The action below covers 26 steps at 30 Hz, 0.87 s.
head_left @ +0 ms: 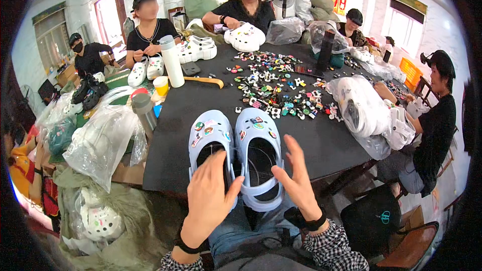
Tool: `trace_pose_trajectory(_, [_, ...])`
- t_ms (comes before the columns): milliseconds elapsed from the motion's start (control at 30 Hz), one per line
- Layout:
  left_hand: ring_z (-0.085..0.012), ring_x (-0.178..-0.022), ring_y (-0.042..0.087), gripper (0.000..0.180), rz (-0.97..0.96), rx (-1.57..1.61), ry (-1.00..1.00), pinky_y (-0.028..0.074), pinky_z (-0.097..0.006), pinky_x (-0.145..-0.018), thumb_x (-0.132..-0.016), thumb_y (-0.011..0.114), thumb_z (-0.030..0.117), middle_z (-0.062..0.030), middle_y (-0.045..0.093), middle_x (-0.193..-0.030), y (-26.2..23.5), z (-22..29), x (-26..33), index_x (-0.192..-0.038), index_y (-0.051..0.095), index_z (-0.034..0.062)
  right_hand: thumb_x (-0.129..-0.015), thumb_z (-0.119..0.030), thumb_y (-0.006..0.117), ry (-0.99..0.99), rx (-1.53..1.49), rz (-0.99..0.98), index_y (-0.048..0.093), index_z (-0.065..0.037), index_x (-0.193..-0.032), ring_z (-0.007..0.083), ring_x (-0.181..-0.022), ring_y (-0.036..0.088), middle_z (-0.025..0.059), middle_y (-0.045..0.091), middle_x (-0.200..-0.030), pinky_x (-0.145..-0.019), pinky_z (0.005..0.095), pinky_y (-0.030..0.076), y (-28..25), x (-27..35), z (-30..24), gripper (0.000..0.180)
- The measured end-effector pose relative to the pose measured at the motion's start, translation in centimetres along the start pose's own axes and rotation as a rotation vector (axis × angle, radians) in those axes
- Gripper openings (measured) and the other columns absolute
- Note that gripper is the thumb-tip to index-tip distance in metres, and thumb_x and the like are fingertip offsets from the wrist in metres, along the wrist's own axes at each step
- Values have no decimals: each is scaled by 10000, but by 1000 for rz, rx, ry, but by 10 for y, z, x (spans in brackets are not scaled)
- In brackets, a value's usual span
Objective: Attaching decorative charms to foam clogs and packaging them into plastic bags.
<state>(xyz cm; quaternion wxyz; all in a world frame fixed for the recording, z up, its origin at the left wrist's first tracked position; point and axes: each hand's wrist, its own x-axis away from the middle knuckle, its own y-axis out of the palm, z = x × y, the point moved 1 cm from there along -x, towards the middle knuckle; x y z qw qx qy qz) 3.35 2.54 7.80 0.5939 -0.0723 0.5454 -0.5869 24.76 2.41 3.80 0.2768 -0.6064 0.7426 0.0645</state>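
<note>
Hands: left hand [208, 198] and right hand [296, 180] are hovering with fingers spread, gripping nothing, at lower centre.
Clogs: pale blue clogs [236, 145] are already wearing several charms.
Remaining: loose charms [273, 88] are lying heaped at upper centre.

left clog [210, 143]: heel end covered by the left hand [208, 198].
right clog [259, 158]: heel strap partly behind the right hand [296, 180] thumb.
charms [273, 88]: too small to tell their shapes.
counter [321, 143]: near edge hidden by clogs and hands.
forearms: cut off at the lower edge.
</note>
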Motion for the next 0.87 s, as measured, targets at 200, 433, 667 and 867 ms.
trace_pose_trajectory(200, [-359, -1028, 612, 590, 39, 67, -8, 463, -425, -923, -820, 708, 187, -187, 637, -1139, 4, -3, 17, -1295, 446, -45, -740, 22, 477, 7, -35, -63, 334, -31, -1465, 335, -1452, 216, 220, 256, -1529, -1169, 401, 181, 11, 8, -7, 741])
trace_pose_trajectory(433, [-236, -756, 678, 764, 44, 312, -232, 531, -338, -679, -839, 715, 179, -169, 653, -1057, 3, 8, 19, -1422, 289, -71, -674, 5, 484, -70, -14, -63, 386, -7, -1428, 388, -1435, 231, 246, 247, -1523, -1164, 445, 189, 16, 24, -11, 761])
trace_pose_trajectory(667, [-224, -669, 608, 836, 149, 167, -189, 504, -324, -591, -806, 756, 276, -139, 596, -939, 22, 11, 21, -1418, 307, -76, -668, -11, 493, -114, -22, -46, 409, -3, -1408, 398, -1437, 216, 260, 233, -1525, -1166, 473, 180, 17, 40, -4, 745])
trace_pose_trajectory(867, [-357, -809, 640, 843, 35, -125, -114, 514, -394, -686, -784, 760, 318, -229, 535, -1195, 28, 15, 19, -1452, 326, 41, -677, -37, 502, -105, -58, -44, 415, -9, -1405, 401, -1437, 214, 259, 220, -1532, -1170, 484, 168, 17, 44, 4, 733])
